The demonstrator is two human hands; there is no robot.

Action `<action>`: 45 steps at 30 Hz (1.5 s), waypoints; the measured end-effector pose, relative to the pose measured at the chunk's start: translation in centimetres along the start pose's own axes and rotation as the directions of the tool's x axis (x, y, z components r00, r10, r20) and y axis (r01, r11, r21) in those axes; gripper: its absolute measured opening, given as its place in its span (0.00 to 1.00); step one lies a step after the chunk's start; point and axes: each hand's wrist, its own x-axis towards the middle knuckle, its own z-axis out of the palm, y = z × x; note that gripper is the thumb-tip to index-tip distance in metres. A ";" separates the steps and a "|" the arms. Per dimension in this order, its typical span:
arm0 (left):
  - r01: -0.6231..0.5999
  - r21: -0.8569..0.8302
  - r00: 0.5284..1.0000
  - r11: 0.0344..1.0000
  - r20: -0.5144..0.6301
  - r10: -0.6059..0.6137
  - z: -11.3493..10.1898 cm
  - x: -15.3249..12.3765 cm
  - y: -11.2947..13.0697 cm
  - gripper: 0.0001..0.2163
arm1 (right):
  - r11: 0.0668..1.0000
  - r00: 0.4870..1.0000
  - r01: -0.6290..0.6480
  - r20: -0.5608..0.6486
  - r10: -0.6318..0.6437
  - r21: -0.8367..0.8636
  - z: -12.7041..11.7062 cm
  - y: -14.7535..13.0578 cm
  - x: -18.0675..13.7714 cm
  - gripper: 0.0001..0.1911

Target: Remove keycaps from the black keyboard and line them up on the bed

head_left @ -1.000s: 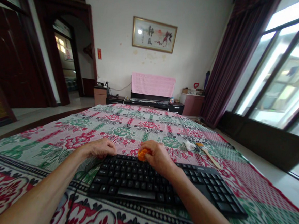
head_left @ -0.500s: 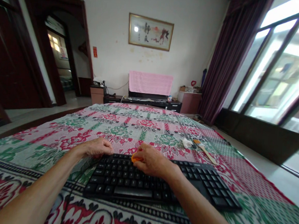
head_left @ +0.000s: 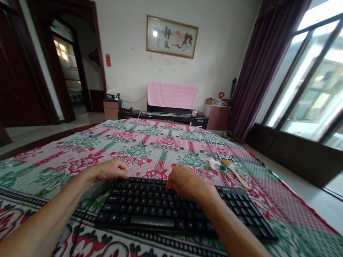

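Note:
A black keyboard (head_left: 151, 211) lies flat on the patterned cover. My left hand (head_left: 112, 170) is closed at its far left corner, fingers curled on the edge. Over the upper rows of keys, right of the middle, my right hand (head_left: 189, 182) is closed on a small orange piece (head_left: 170, 184). Most of that piece is hidden by the fingers, so its kind does not show. It appears to touch the keys near the function row.
Beyond the keyboard on the right lie a wooden-handled brush (head_left: 235, 174) and a crumpled white wad (head_left: 214, 164). The flowered cover (head_left: 137, 149) spreads across the broad surface. A dark cable (head_left: 80, 226) runs at the keyboard's left. Farther off stands a cabinet with a pink cloth (head_left: 172, 95) above it.
My right hand has slid right along the upper key rows with the orange piece. My left hand stays at the corner, and the keyboard has not moved.

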 end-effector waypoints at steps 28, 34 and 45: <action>0.005 -0.013 1.000 1.000 -0.002 -0.005 0.1 -0.1 0.0 0.12 | 0.999 0.997 0.020 -0.080 -0.022 -0.030 1.7 0.9 1.5 0.14; 0.027 -0.003 1.000 1.000 -0.005 -0.027 0.2 -0.2 0.4 0.12 | 0.998 0.987 0.062 -0.151 -0.059 0.017 1.1 1.6 1.3 0.15; 0.030 0.012 0.999 0.999 -0.012 -0.030 0.1 -0.2 0.4 0.13 | 0.996 1.000 0.003 -0.026 -0.001 0.090 -0.7 2.4 -0.1 0.15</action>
